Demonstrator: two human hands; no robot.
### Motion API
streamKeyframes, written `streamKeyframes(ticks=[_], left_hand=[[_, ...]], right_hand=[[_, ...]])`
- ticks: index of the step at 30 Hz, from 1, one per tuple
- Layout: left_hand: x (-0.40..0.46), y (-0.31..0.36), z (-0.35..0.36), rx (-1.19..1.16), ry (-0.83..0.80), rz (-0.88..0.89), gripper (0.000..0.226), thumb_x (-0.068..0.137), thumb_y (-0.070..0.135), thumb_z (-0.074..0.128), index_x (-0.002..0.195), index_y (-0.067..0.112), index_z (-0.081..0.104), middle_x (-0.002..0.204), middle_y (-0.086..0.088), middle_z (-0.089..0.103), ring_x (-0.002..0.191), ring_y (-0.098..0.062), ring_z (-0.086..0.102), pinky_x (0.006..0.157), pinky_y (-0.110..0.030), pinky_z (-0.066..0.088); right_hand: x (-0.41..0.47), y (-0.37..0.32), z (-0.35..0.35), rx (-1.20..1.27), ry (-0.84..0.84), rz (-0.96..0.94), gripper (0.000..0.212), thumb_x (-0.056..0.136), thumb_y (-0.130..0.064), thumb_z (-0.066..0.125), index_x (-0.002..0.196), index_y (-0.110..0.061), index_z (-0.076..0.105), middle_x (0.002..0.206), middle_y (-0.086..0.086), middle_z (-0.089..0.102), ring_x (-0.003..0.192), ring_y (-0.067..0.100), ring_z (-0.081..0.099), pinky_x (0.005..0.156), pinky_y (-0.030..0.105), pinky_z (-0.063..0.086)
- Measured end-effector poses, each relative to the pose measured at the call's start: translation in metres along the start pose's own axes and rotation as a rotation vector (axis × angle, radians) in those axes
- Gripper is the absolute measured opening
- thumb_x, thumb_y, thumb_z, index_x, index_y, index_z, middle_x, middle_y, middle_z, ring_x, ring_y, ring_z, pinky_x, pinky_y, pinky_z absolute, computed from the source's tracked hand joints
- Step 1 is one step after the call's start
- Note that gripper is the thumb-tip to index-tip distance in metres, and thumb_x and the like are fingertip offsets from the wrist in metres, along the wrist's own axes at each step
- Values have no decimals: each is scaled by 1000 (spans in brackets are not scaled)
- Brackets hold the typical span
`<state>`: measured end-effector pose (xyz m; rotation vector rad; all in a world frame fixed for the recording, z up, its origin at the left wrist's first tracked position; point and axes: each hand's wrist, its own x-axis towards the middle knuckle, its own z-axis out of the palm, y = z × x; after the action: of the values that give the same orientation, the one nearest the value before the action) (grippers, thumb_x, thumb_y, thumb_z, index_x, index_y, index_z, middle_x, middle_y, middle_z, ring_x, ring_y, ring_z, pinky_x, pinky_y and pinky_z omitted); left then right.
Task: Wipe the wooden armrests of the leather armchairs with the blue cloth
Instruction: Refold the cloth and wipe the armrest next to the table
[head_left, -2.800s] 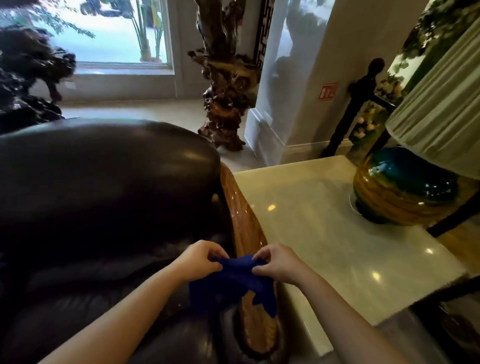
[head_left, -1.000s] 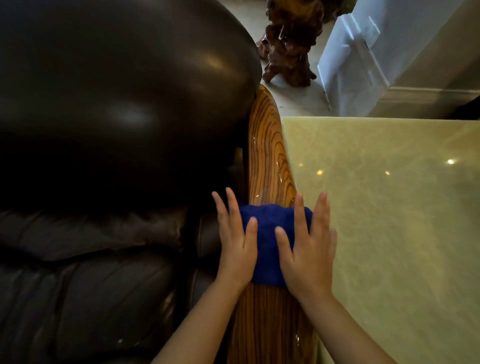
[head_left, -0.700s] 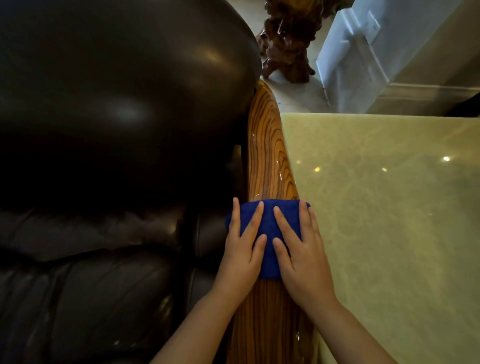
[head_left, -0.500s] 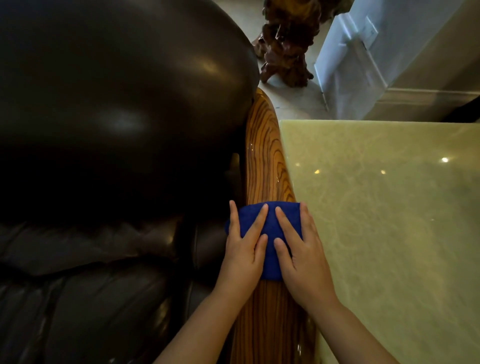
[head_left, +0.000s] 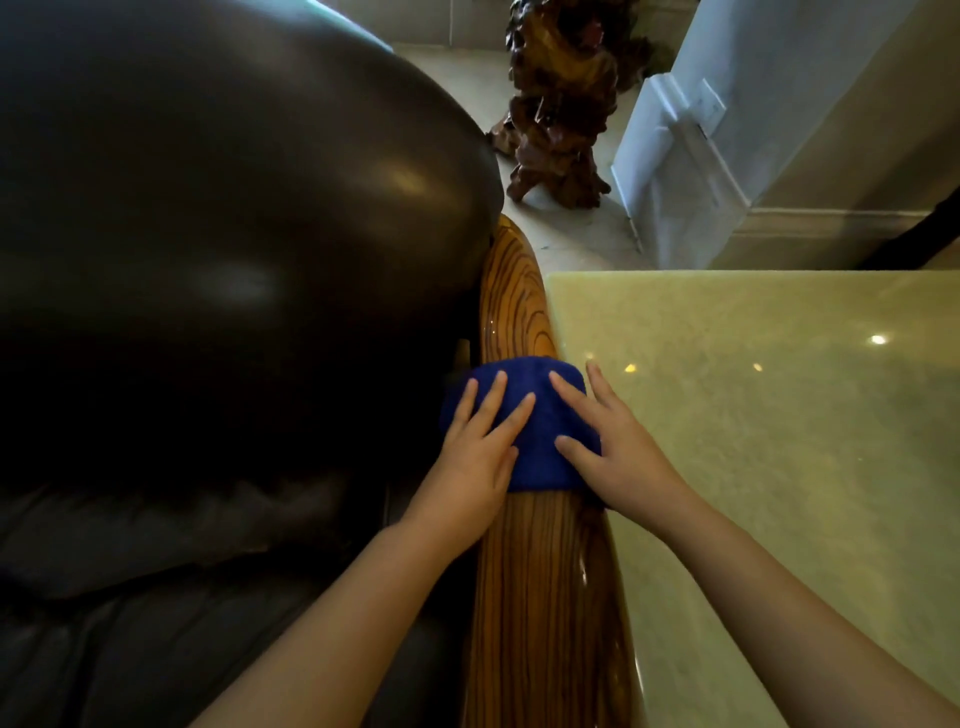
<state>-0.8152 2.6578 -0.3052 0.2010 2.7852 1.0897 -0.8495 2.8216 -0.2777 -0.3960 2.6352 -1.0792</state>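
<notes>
A folded blue cloth (head_left: 540, 436) lies across the glossy, striped wooden armrest (head_left: 545, 597) on the right side of the dark leather armchair (head_left: 234, 234). My left hand (head_left: 478, 457) presses flat on the cloth's left half, fingers spread. On its right half my right hand (head_left: 613, 457) presses the same way, its outer fingers reaching over the armrest's edge towards the table. Bare wood shows beyond the cloth up to the backrest, and below it towards me.
A pale polished stone side table (head_left: 753, 441) butts against the armrest on the right. Beyond it stand a dark carved root sculpture (head_left: 561, 104) on the tiled floor and a white pillar base (head_left: 670, 171).
Both hands have slid the cloth a short way farther along the armrest towards the backrest. Earlier I held the cloth bunched above the armrest; since then it lies flat under my palms.
</notes>
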Motion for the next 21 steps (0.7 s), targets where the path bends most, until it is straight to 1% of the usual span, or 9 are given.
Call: streamKeyframes(ticks=[1,2,6,9,11,14,18,20,21], left_hand=[[1,0,-3,-12,-36,-13,55,96,23,35,141,41,9,147,19,-21,133,-7,-26,113,-37,-5],[4,1,-6,-21,-65,-33,56,95,23,37,141,42,10,150,18,-19,134,-7,-25,113,-37,-6],[14,-1,-14,-35,-113,-75,59,93,26,43,139,45,10,154,14,-17,139,-13,-20,113,-39,-4],[25,-4,-20,-40,-93,-71,60,93,26,44,141,41,11,154,13,-17,140,-14,-17,113,-35,-3],[38,-5,-22,-2,-61,-72,60,94,25,43,142,39,9,154,12,-18,141,-15,-15,113,-34,-2],[62,-5,-24,94,5,-83,60,94,23,40,143,37,8,156,8,-15,143,-19,-11,115,-35,4],[96,-1,-32,233,44,-126,57,95,22,37,144,32,10,158,1,-6,143,-29,0,116,-38,12],[105,0,-37,260,60,-124,53,95,22,37,144,30,16,158,-1,1,142,-31,8,115,-39,16],[107,1,-39,248,72,-126,52,95,21,39,143,28,20,158,-1,6,141,-30,13,114,-39,19]], right_hand=[[-2,1,-1,-4,-38,-6,61,90,-20,55,141,-39,25,158,-3,4,142,11,10,107,19,14],[-3,1,-2,-3,-74,-2,60,91,-22,54,140,-39,25,157,-4,6,142,10,11,106,17,13],[7,2,-1,3,-108,38,61,90,-27,56,141,-39,26,157,-7,7,142,10,13,108,22,16],[26,-1,-4,-7,-112,48,62,89,-26,57,142,-38,25,158,-5,5,142,13,14,112,28,19],[40,-3,-5,-6,-108,49,63,90,-25,56,142,-37,24,158,-3,5,143,15,14,113,31,19],[64,-3,-5,-4,-87,56,63,91,-26,54,143,-36,21,158,1,7,143,18,16,112,30,18],[96,-3,-12,-46,-52,82,60,91,-30,53,143,-36,24,156,3,18,139,23,26,110,32,23],[105,-2,-16,-55,-33,93,58,90,-31,55,141,-36,29,153,4,29,135,24,34,106,32,29],[107,-3,-17,-64,-10,90,57,89,-31,57,140,-35,33,149,5,36,132,24,39,102,29,32]])
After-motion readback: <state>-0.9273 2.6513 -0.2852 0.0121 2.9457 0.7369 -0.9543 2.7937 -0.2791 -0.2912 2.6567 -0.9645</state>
